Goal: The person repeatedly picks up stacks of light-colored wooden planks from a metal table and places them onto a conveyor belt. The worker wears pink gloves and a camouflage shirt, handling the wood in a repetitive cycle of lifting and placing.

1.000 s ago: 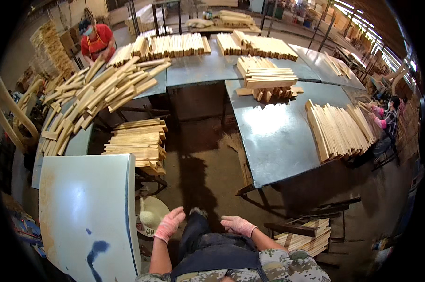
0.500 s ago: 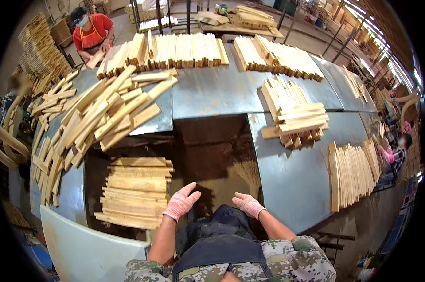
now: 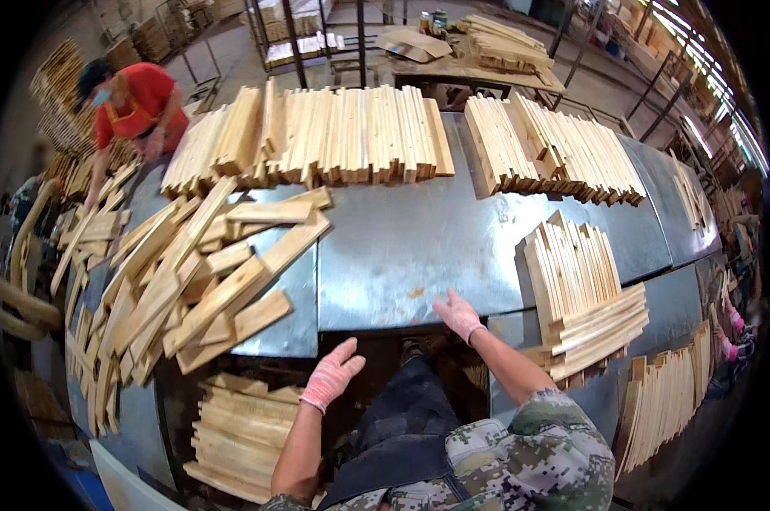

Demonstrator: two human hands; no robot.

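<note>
Both of my hands wear pink-and-white knit gloves, and each holds nothing. My left hand (image 3: 332, 375) hovers over the dark gap in the tables, fingers stretched, right of a stack of wooden slats (image 3: 240, 434). My right hand (image 3: 459, 315) reaches out at the near edge of the grey metal table (image 3: 393, 272), its fingers extended and apart from any slat. Left of my hands lies a loose, tangled heap of slats (image 3: 189, 285). To the right, a smaller pile of slats (image 3: 576, 264) has several laid crosswise at its near end.
Along the far side stand two rows of upright slats (image 3: 342, 132) (image 3: 563, 149). Another row of slats (image 3: 661, 409) sits at the right. A co-worker in red (image 3: 138, 111) leans over the heap's far left end. Metal posts and a wooden table (image 3: 487, 64) stand behind.
My view has moved closer to the far rows. My right hand has reached forward to the table's edge. The co-worker in red has bent down toward the loose slats.
</note>
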